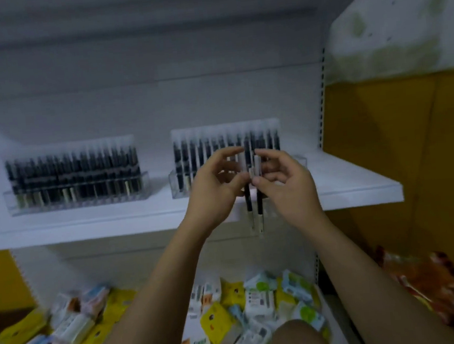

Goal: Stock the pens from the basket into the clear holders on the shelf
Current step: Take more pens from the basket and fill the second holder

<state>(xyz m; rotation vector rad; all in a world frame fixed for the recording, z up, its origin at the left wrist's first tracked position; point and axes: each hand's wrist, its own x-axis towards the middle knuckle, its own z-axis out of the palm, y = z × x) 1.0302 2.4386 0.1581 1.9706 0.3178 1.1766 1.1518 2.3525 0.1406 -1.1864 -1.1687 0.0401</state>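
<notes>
In the head view, two pens are held upright in front of the white shelf (360, 186), side by side and nearly touching; the left pen (247, 197) is pinched by the left hand (213, 184) between thumb and fingertips at the top of its black barrel, with the remaining fingers curled loosely above; the right pen (259, 203) is pinched in the same manner by the right hand (287, 187). Each pen is shown with a pale, translucent cap at the top and a clear tip at the bottom, the tips hanging below the shelf's front edge. Both pens are held just in front of the right clear holder (176, 186), which is seen standing on the shelf and filled with a row of upright dark pens; its right portion is hidden behind the hands. A left clear holder (9, 205) is set well apart from it on the same shelf and is likewise packed with dark pens, several with lighter bands low down. The frame is blurred, so it cannot be told whether the caps are fully seated. Below the shelf, a heap of small boxed and carded packs (260, 299) in yellow, white, blue and green is spread across a lower level; orange-red packets (442, 292) are piled at the right; a yellow panel (400, 141) is seen behind the shelf's right end; a bare knee (300, 339) is visible at the bottom edge.
</notes>
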